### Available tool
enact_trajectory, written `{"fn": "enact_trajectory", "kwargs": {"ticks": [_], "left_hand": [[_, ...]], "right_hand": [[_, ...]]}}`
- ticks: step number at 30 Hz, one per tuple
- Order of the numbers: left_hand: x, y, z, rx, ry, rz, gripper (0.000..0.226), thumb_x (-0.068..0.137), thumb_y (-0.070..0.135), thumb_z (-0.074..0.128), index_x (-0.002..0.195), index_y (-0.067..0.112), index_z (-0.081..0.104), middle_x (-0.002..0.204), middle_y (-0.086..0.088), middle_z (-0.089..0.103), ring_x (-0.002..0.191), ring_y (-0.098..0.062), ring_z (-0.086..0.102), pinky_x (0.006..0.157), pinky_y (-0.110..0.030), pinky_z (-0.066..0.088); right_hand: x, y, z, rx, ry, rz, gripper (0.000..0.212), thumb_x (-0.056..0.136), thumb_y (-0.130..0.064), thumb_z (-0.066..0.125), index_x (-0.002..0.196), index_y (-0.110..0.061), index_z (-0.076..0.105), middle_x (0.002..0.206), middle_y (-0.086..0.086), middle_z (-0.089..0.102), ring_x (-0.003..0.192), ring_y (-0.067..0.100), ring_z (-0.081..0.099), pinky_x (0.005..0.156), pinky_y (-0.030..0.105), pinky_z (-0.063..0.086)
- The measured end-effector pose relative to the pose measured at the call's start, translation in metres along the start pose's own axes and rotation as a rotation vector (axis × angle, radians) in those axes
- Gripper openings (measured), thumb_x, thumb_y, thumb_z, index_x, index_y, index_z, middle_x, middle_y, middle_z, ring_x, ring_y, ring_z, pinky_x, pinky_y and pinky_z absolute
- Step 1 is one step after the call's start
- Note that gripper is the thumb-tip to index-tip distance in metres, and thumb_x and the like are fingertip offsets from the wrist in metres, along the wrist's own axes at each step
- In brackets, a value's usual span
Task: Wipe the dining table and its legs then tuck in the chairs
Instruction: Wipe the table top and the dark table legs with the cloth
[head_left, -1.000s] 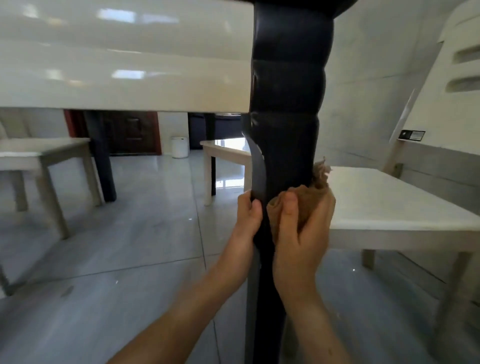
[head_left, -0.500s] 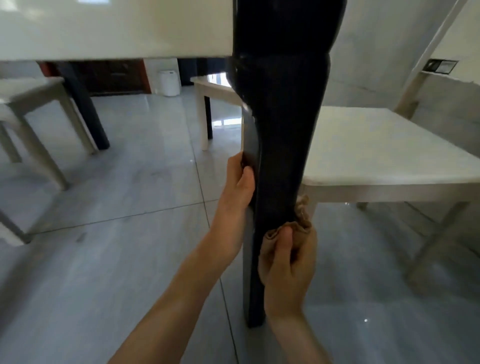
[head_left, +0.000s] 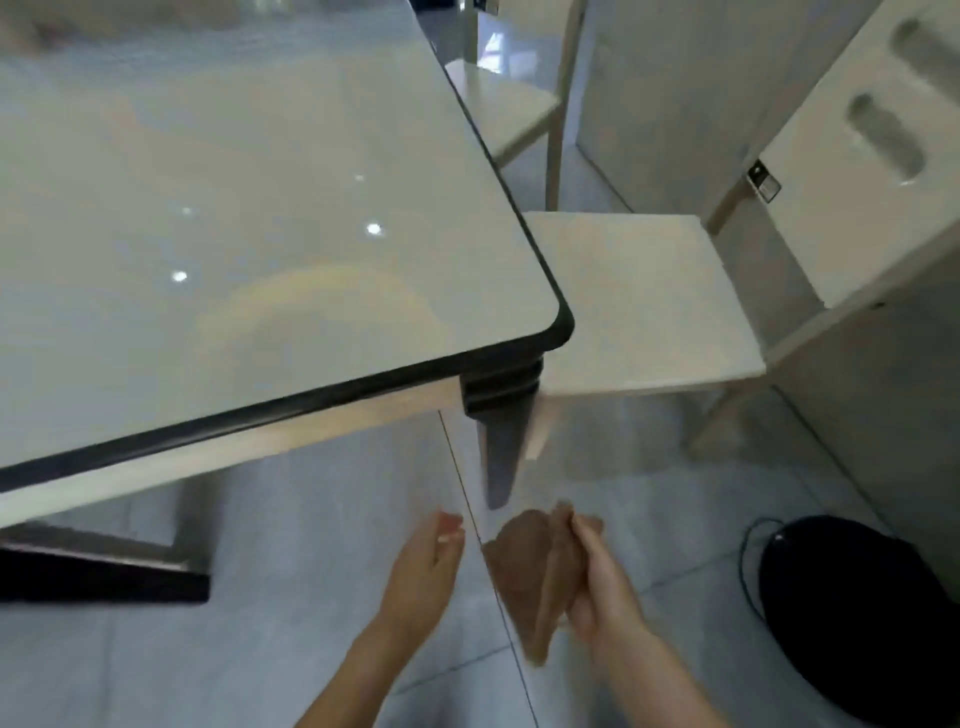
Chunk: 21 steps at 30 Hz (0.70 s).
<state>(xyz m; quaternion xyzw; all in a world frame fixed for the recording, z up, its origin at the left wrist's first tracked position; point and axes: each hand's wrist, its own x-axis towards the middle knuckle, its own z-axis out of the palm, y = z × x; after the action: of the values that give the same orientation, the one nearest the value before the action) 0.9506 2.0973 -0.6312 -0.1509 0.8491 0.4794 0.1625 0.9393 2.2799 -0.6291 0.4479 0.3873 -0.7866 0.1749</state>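
Note:
The glossy white dining table (head_left: 249, 218) with a black rim fills the upper left, seen from above. Its dark corner leg (head_left: 501, 431) tapers down to the floor under the near right corner. My right hand (head_left: 597, 577) grips a brown cloth (head_left: 524, 577), which hangs below the foot of the leg, clear of it. My left hand (head_left: 431, 566) hovers beside the cloth with relaxed fingers, touching nothing. A cream chair (head_left: 639, 306) stands at the table's right side, its seat partly under the corner.
A second cream chair (head_left: 511, 109) stands farther along the right side. A black round object (head_left: 862, 613) with a cable lies on the grey tiled floor at the lower right. A dark table base (head_left: 98, 571) shows at lower left.
I have risen from under the table to looking down on its top. Both hands have left the leg; the left no longer holds it and the cloth has come away.

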Motion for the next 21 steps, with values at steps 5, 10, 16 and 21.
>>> {"fn": "enact_trajectory", "kwargs": {"ticks": [5, 10, 16, 21], "left_hand": [[-0.183, 0.070, -0.089, -0.134, -0.067, -0.237, 0.014, 0.094, 0.019, 0.049, 0.094, 0.030, 0.058, 0.091, 0.004, 0.070, 0.088, -0.016, 0.063, 0.080, -0.032, 0.048], [-0.295, 0.119, -0.184, -0.238, 0.035, -0.315, 0.016, 0.095, 0.012, 0.049, 0.091, 0.020, 0.062, 0.087, -0.003, 0.070, 0.082, -0.021, 0.065, 0.075, -0.031, 0.048], [-0.382, 0.124, -0.231, -0.454, 0.358, -0.421, 0.016, 0.094, 0.010, 0.048, 0.088, 0.014, 0.062, 0.087, -0.011, 0.068, 0.078, -0.024, 0.062, 0.071, -0.031, 0.046], [-0.462, 0.094, -0.213, -0.722, 0.706, -0.603, 0.018, 0.095, 0.011, 0.047, 0.084, 0.018, 0.060, 0.083, -0.008, 0.066, 0.075, -0.024, 0.060, 0.066, -0.029, 0.045]], "right_hand": [[-0.195, -0.053, 0.008, -0.044, -0.014, -0.083, 0.018, 0.095, -0.002, 0.051, 0.109, 0.003, 0.061, 0.091, 0.019, 0.072, 0.075, 0.023, 0.073, 0.058, 0.031, 0.060], [-0.330, -0.079, 0.012, -0.643, -0.023, -0.390, 0.013, 0.090, -0.006, 0.063, 0.097, -0.015, 0.068, 0.092, 0.007, 0.073, 0.080, 0.015, 0.068, 0.068, 0.017, 0.055], [-0.379, -0.095, 0.003, -1.016, -0.137, -0.521, 0.014, 0.086, -0.006, 0.068, 0.099, -0.012, 0.071, 0.085, 0.005, 0.072, 0.078, 0.016, 0.066, 0.065, 0.013, 0.050], [-0.379, -0.080, 0.035, -1.074, -0.346, -0.339, 0.023, 0.086, 0.002, 0.064, 0.109, 0.001, 0.067, 0.107, 0.019, 0.069, 0.080, 0.009, 0.066, 0.076, 0.018, 0.055]]}}
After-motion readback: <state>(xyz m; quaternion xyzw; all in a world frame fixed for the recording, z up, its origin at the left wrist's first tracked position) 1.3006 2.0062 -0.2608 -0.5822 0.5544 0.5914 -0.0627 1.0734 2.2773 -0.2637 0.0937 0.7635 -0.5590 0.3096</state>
